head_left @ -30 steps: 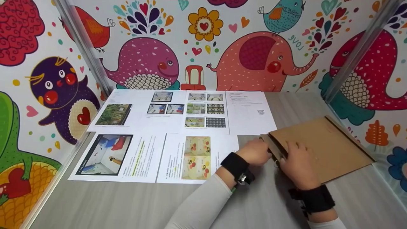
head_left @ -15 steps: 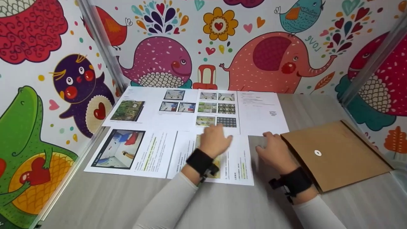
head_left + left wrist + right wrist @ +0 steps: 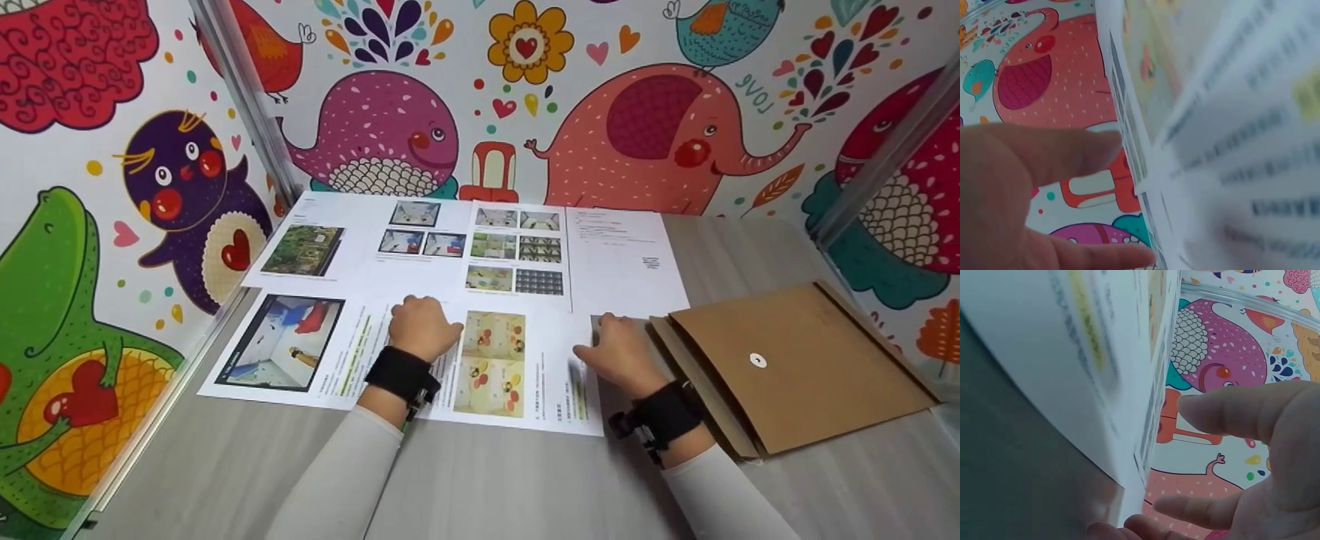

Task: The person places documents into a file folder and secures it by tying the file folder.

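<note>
Two printed sheets with pictures and highlighted text make up the front row on the table. My left hand [image 3: 424, 328] is over the front row, between the dark room photo [image 3: 280, 343] and the printed picture block [image 3: 491, 364]. Its thumb [image 3: 1081, 151] and fingers stand apart, with fingertips close to the paper. At the right edge of the front right sheet [image 3: 551, 382] is my right hand [image 3: 619, 356], fingers loosely bent and nothing gripped. In the right wrist view, its lower fingertips [image 3: 1107, 530] are right by the sheet's corner, thumb spread away.
A brown kraft document envelope [image 3: 810, 375] with a white button [image 3: 758, 361] lies right of the right hand. Behind the front row, more printed sheets [image 3: 626, 259] form a back row. Cartoon-patterned walls [image 3: 495, 97] enclose the grey table [image 3: 480, 480].
Both hands have left the brown envelope and moved left to the front sheets. The left hand has kept moving left across them. The head view has shifted a little.
</note>
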### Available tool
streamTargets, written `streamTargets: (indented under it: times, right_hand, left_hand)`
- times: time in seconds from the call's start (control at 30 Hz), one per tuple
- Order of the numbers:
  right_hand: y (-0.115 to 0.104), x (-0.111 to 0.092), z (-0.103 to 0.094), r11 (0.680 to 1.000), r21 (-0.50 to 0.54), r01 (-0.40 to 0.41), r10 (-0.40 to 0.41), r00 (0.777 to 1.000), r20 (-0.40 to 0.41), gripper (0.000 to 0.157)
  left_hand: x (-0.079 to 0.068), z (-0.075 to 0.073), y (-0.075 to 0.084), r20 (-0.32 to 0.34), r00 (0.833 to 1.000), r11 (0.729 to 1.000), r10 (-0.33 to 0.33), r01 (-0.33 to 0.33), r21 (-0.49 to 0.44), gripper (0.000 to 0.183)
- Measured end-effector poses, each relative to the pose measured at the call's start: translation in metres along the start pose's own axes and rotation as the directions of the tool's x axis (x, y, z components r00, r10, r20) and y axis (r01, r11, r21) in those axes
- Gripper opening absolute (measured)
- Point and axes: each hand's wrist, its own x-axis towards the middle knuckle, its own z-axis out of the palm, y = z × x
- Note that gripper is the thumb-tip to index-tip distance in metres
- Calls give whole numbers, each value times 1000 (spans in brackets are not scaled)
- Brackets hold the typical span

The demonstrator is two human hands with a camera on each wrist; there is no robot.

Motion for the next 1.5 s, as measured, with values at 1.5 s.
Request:
streamTargets:
  times: [1.5]
  right_hand:
    - [-10,-4,6,963,200,-179,159,981,114,78]
  left_hand:
    - [-12,17,21,41,996,997,77,-76,-7,48]
